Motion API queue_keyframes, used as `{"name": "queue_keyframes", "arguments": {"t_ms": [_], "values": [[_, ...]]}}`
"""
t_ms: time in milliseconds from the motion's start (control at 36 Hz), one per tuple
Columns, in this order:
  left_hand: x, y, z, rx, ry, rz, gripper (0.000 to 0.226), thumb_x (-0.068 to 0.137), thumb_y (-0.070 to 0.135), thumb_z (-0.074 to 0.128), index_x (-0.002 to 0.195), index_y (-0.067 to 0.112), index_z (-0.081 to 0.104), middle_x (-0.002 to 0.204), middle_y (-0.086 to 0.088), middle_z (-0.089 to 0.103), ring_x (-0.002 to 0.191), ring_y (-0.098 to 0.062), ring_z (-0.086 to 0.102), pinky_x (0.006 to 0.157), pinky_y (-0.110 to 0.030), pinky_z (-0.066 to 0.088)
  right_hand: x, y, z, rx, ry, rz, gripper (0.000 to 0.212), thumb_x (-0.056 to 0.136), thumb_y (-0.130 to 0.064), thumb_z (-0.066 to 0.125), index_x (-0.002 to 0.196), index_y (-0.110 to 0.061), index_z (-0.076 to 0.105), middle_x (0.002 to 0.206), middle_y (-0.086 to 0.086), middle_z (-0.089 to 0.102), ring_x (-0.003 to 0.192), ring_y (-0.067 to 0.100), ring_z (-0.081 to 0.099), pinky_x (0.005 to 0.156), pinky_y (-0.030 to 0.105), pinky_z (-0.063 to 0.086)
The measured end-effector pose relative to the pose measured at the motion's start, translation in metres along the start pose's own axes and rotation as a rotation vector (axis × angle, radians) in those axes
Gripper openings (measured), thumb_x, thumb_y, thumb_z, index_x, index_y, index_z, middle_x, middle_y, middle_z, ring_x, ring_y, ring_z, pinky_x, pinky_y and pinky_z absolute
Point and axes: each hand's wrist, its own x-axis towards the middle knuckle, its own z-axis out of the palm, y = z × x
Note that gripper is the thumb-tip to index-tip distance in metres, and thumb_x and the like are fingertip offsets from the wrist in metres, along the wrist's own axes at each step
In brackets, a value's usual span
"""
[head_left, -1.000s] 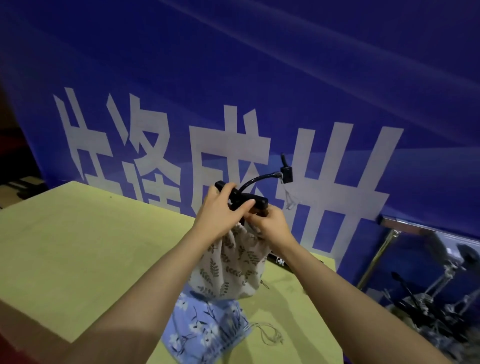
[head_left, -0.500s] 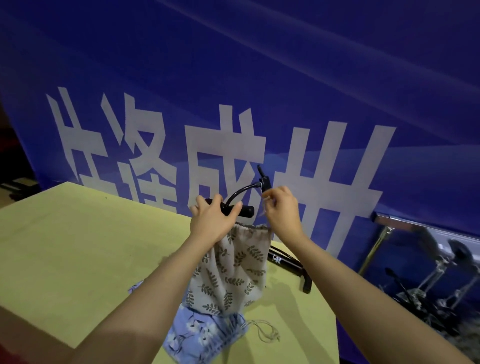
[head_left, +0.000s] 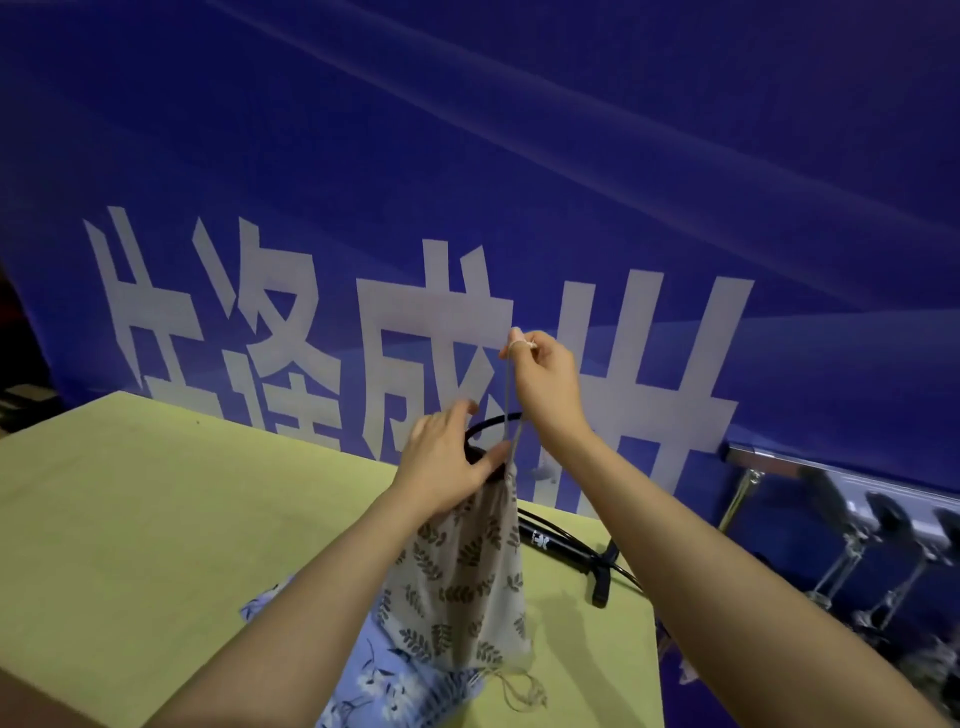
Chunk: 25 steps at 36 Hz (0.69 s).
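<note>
A beige drawstring pouch (head_left: 462, 582) with a dark leaf print hangs upright above the table. My left hand (head_left: 447, 457) grips its gathered mouth, where a black object with a curved black hose (head_left: 491, 423) sticks out. My right hand (head_left: 545, 384) is raised above the pouch and pinches the pale drawstring (head_left: 511, 410), which runs taut down to the mouth. Most of the black object is hidden inside the pouch and behind my left hand.
A blue floral pouch (head_left: 374, 675) lies on the yellow-green table (head_left: 156, 519) under the beige one. A black pump-like tool (head_left: 566, 551) lies near the table's far right edge. A blue banner (head_left: 467, 208) stands behind; metal stands (head_left: 857, 561) are at the right.
My right hand has left the pouch mouth and risen, pulling the drawstring up. The pouch mouth has drawn tighter and less of the black object shows.
</note>
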Motion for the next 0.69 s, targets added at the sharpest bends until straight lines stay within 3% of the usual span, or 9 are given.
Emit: {"name": "queue_keyframes", "arguments": {"t_ms": [83, 194, 333, 444, 583, 694], "values": [[0.006, 0.005, 0.003, -0.033, -0.003, -0.008, 0.047, 0.093, 0.051, 0.041, 0.128, 0.02, 0.045, 0.125, -0.002, 0.051, 0.119, -0.025, 0.042, 0.099, -0.035, 0.033, 0.002, -0.009, 0.002, 0.056, -0.003, 0.001, 0.029, 0.101, -0.03, 0.04, 0.083, -0.016, 0.059, 0.057, -0.004, 0.042, 0.05, 0.006, 0.039, 0.052, 0.021, 0.036], [0.011, 0.01, 0.005, -0.114, 0.004, 0.024, 0.033, 0.095, 0.047, 0.039, 0.114, 0.021, 0.05, 0.114, -0.003, 0.051, 0.104, -0.025, 0.05, 0.085, -0.036, 0.043, 0.004, -0.022, -0.001, 0.144, 0.052, -0.005, 0.029, 0.102, -0.03, 0.04, 0.08, -0.022, 0.058, 0.057, -0.002, 0.041, 0.053, 0.01, 0.04, 0.057, 0.026, 0.038], [0.014, 0.027, -0.003, -0.209, 0.011, 0.047, 0.042, 0.092, 0.052, 0.042, 0.129, 0.033, 0.036, 0.124, -0.001, 0.046, 0.091, -0.024, 0.063, 0.079, -0.045, 0.053, 0.01, -0.044, -0.012, 0.188, 0.105, -0.057, 0.03, 0.102, -0.028, 0.04, 0.078, -0.021, 0.057, 0.058, 0.0, 0.043, 0.055, 0.01, 0.043, 0.063, 0.028, 0.041], [0.023, 0.053, -0.006, -0.174, 0.01, 0.105, 0.053, 0.092, 0.046, 0.046, 0.139, 0.037, 0.021, 0.133, 0.0, 0.034, 0.093, -0.024, 0.062, 0.078, -0.041, 0.053, 0.012, -0.054, -0.023, 0.194, 0.125, -0.087, 0.029, 0.101, -0.027, 0.041, 0.077, -0.022, 0.057, 0.058, -0.003, 0.045, 0.056, 0.011, 0.043, 0.06, 0.032, 0.04], [0.029, 0.081, 0.008, -0.245, -0.05, 0.203, 0.034, 0.096, 0.031, 0.044, 0.129, 0.023, 0.043, 0.116, -0.001, 0.031, 0.101, -0.023, 0.048, 0.092, -0.044, 0.045, 0.01, -0.053, -0.052, 0.144, 0.2, -0.094, 0.029, 0.102, -0.028, 0.04, 0.079, -0.021, 0.057, 0.057, 0.003, 0.04, 0.055, 0.02, 0.039, 0.057, 0.034, 0.038], [0.027, 0.109, 0.033, -0.236, -0.062, 0.302, 0.046, 0.087, 0.05, 0.038, 0.105, 0.016, 0.063, 0.12, -0.002, 0.038, 0.114, -0.022, 0.035, 0.094, -0.029, 0.024, 0.007, -0.05, -0.091, 0.092, 0.294, -0.109, 0.03, 0.101, -0.028, 0.041, 0.076, -0.023, 0.055, 0.061, 0.013, 0.04, 0.057, 0.024, 0.037, 0.057, 0.037, 0.036]]}}
